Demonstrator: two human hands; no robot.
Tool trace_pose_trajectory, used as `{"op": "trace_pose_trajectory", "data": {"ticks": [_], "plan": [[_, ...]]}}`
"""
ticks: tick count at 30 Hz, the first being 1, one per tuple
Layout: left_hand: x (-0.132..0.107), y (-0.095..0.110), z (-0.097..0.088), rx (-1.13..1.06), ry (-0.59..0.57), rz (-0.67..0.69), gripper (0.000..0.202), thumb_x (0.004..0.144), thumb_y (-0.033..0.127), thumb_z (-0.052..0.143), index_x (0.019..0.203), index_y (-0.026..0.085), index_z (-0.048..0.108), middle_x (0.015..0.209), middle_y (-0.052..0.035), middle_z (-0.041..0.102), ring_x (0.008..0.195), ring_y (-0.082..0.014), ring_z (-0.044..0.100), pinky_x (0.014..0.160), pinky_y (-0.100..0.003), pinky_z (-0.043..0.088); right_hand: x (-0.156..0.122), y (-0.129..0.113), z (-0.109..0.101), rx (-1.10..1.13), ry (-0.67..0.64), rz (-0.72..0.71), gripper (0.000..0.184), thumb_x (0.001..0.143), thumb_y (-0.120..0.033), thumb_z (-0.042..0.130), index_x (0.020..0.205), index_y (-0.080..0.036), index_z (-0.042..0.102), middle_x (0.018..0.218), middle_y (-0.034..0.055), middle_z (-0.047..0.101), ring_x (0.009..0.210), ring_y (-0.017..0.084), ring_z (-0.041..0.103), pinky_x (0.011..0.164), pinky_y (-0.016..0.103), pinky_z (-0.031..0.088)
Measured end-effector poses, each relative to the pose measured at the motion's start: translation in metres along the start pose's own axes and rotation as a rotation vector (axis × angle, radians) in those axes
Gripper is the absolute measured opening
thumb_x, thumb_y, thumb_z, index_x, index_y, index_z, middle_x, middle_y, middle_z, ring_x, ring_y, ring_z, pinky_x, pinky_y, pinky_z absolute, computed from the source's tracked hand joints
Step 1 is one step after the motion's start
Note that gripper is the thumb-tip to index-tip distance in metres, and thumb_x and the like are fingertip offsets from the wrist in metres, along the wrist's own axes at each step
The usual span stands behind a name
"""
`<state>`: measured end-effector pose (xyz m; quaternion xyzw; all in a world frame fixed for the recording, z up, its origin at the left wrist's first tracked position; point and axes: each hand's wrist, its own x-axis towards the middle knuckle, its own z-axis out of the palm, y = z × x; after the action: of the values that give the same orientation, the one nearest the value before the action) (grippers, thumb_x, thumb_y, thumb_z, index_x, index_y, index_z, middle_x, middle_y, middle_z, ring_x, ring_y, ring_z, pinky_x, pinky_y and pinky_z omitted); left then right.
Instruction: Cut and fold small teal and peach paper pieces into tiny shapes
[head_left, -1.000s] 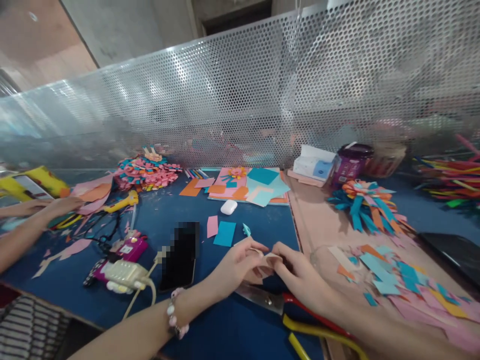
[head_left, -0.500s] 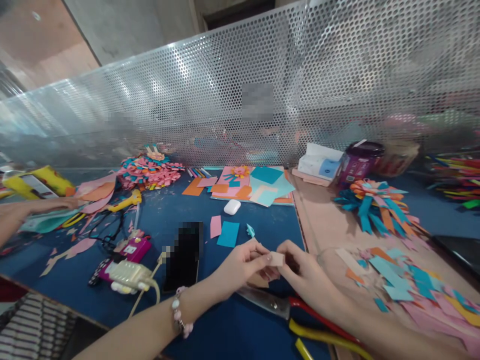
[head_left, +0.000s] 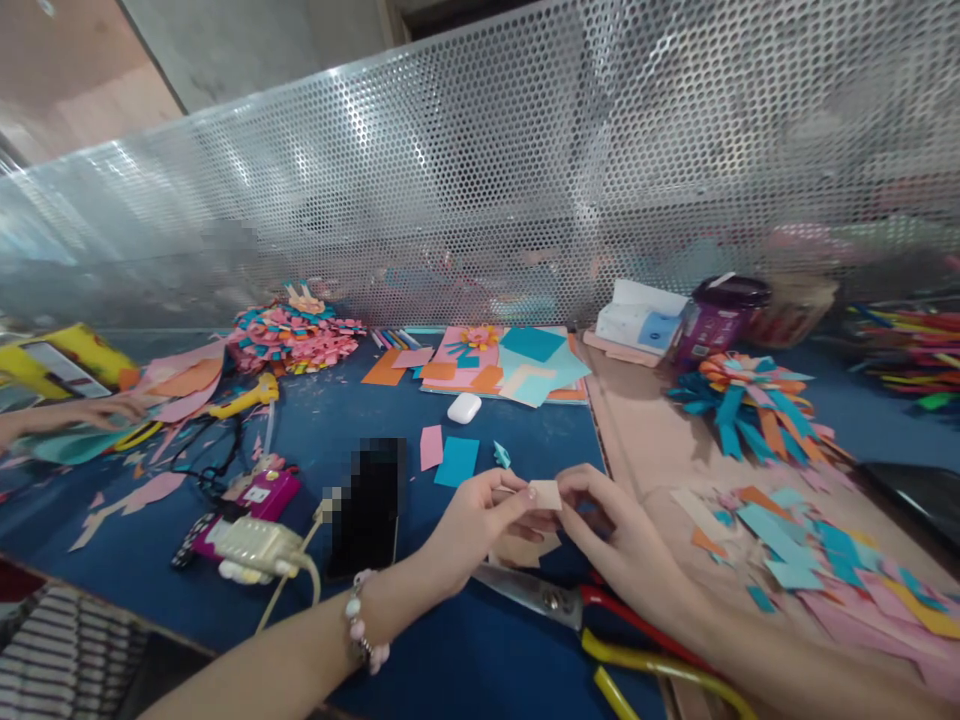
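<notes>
A small cream piece of paper point(head_left: 546, 494) is pinched between my two hands. My left hand point(head_left: 487, 520), with a beaded bracelet point(head_left: 358, 622) at the wrist, grips its left end. On the right end are the closed fingertips of my right hand point(head_left: 611, 520). Under them, another cream paper piece point(head_left: 525, 548) lies on the table. Below the hands rest scissors point(head_left: 551, 598) with red and yellow handles, partly hidden by my right forearm. Just beyond my left hand are a small folded light-blue paper point(head_left: 502, 455), a blue paper square point(head_left: 457, 461) and a pink one point(head_left: 431, 447).
A phone point(head_left: 367, 510) and a purple power strip point(head_left: 266, 500) with cables lie left. A white earbud case point(head_left: 464, 407) sits ahead. Paper scraps point(head_left: 795, 545) cover the right side. Another person's hand point(head_left: 97, 410) is at far left. A perforated metal panel point(head_left: 450, 200) stands behind.
My hands have risen slightly with the cream paper between them, showing more of the piece beneath. The other person's hand has shifted left. The view has shifted a little.
</notes>
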<state>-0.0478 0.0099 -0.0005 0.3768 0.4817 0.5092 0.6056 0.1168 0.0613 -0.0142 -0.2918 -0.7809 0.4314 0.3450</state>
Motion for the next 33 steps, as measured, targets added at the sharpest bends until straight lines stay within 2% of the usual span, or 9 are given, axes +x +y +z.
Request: {"op": "trace_pose_trajectory", "data": {"ticks": [3, 6, 11, 18, 24, 27, 30, 33], "plan": [[0.000, 0.001, 0.000, -0.002, -0.005, -0.005, 0.030, 0.077, 0.039, 0.064, 0.088, 0.012, 0.056, 0.084, -0.0103, 0.070, 0.078, -0.0198, 0.068, 0.076, -0.036, 0.053, 0.000, -0.005, -0.001, 0.005, -0.047, 0.000, 0.009, 0.091, -0.028, 0.044, 0.095, -0.022, 0.049, 0.095, 0.0043, 0.052, 0.080, 0.014, 0.054, 0.061, 0.025, 0.045], [-0.001, 0.001, -0.001, 0.029, -0.003, -0.001, 0.032, 0.078, 0.040, 0.064, 0.090, 0.012, 0.056, 0.087, -0.0105, 0.070, 0.080, -0.0200, 0.069, 0.080, -0.038, 0.053, 0.002, -0.004, 0.000, -0.007, -0.028, 0.045, 0.012, 0.090, -0.032, 0.047, 0.091, -0.021, 0.051, 0.092, 0.0041, 0.054, 0.079, 0.015, 0.054, 0.062, 0.025, 0.047], [-0.002, 0.001, -0.001, 0.028, -0.128, 0.033, 0.035, 0.079, 0.038, 0.063, 0.098, 0.011, 0.058, 0.097, -0.0135, 0.069, 0.096, -0.0246, 0.065, 0.089, -0.041, 0.049, 0.003, 0.000, 0.002, 0.042, 0.047, 0.087, 0.016, 0.090, -0.034, 0.046, 0.086, -0.021, 0.054, 0.087, 0.0032, 0.057, 0.078, 0.015, 0.057, 0.065, 0.026, 0.048], [-0.001, 0.000, -0.004, 0.073, -0.198, 0.034, 0.037, 0.078, 0.039, 0.064, 0.101, 0.010, 0.057, 0.099, -0.0151, 0.068, 0.094, -0.0250, 0.066, 0.089, -0.043, 0.048, 0.001, 0.003, 0.001, 0.051, 0.038, 0.152, 0.019, 0.091, -0.036, 0.045, 0.086, -0.021, 0.054, 0.083, 0.0030, 0.062, 0.078, 0.017, 0.059, 0.067, 0.028, 0.048], [-0.001, 0.001, -0.006, 0.096, -0.196, 0.003, 0.037, 0.077, 0.039, 0.065, 0.099, 0.011, 0.058, 0.094, -0.0144, 0.069, 0.083, -0.0230, 0.068, 0.084, -0.041, 0.050, 0.000, 0.005, 0.002, 0.022, 0.043, 0.122, 0.017, 0.091, -0.034, 0.044, 0.085, -0.021, 0.052, 0.082, 0.0016, 0.059, 0.073, 0.015, 0.057, 0.065, 0.027, 0.046], [-0.002, 0.002, -0.006, 0.126, -0.184, -0.035, 0.035, 0.075, 0.038, 0.067, 0.097, 0.012, 0.061, 0.091, -0.0124, 0.070, 0.086, -0.0230, 0.067, 0.084, -0.039, 0.049, 0.000, 0.003, 0.001, 0.024, 0.037, 0.114, 0.016, 0.092, -0.033, 0.043, 0.085, -0.021, 0.051, 0.083, 0.0017, 0.058, 0.074, 0.015, 0.056, 0.064, 0.027, 0.045], [-0.002, 0.004, -0.005, 0.148, -0.123, -0.050, 0.030, 0.075, 0.038, 0.066, 0.093, 0.013, 0.065, 0.089, -0.0094, 0.069, 0.087, -0.0214, 0.065, 0.083, -0.035, 0.048, 0.000, 0.001, 0.000, 0.019, 0.033, 0.110, 0.016, 0.092, -0.032, 0.043, 0.083, -0.021, 0.051, 0.082, 0.0014, 0.058, 0.075, 0.015, 0.055, 0.066, 0.027, 0.044], [-0.001, 0.003, -0.006, 0.204, -0.044, 0.023, 0.024, 0.077, 0.036, 0.062, 0.087, 0.014, 0.070, 0.087, -0.0073, 0.066, 0.083, -0.0178, 0.062, 0.080, -0.030, 0.047, -0.001, 0.001, -0.001, 0.006, 0.007, 0.106, 0.016, 0.092, -0.031, 0.043, 0.084, -0.021, 0.052, 0.081, 0.0008, 0.057, 0.073, 0.015, 0.053, 0.065, 0.027, 0.042]]}}
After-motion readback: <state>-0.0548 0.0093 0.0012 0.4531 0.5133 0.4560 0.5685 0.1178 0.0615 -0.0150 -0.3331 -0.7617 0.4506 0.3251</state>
